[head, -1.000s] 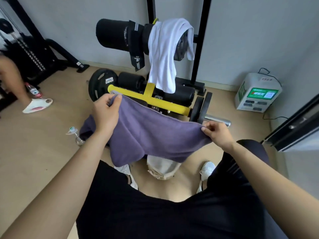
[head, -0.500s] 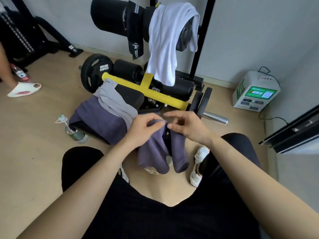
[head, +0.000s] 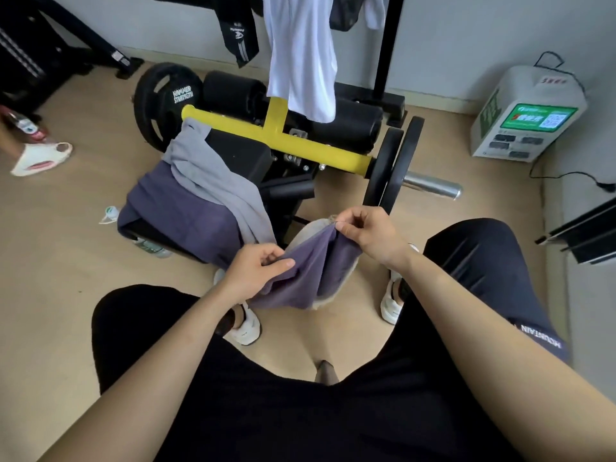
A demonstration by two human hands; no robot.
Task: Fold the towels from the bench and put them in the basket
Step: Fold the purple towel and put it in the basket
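Left grip [head: 256,271], right grip [head: 366,235] on diagonal towel [head: 310,273]

Bright and soft all over, with only faint shadows. A little dark under the bench [head: 240,151]. Shiny on the metal bar [head: 433,188]. Bent and stretched near the edges. Slightly fuzzy everywhere, mostly at the corners.
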